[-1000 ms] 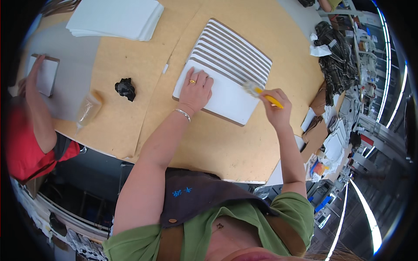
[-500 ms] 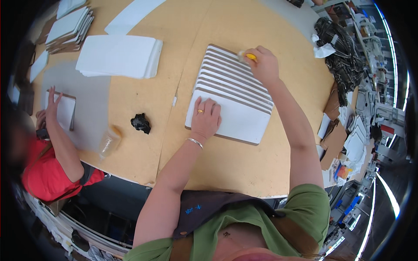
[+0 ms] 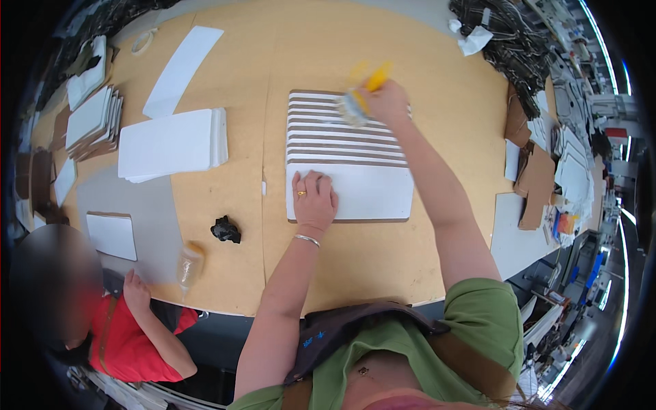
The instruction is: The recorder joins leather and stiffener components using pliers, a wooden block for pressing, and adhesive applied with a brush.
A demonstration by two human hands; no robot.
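Several white panels [image 3: 372, 191] with brown edges lie overlapped like steps in front of me, so only a narrow strip of each shows except the nearest. My left hand [image 3: 314, 199] rests on the nearest panel, fingers spread fairly flat. A yellow-handled brush [image 3: 354, 107] with pale bristles is gripped in my right hand [image 3: 387, 102]. Its bristles are over the far strips, smeared by motion; I cannot tell how firmly they touch.
On the left lie a stack of white sheets [image 3: 167, 143], a black crumpled lump [image 3: 225, 229], a clear bottle [image 3: 190, 265] and a small white panel [image 3: 111, 236]. A co-worker in a red shirt [image 3: 137, 342] is at near left. Dark bundled material [image 3: 506, 41] lies far right.
The brush in my right hand has moved left across the far strips. My left hand stays on the nearest panel. The co-worker's hands have left the small panel. The whole view has shifted.
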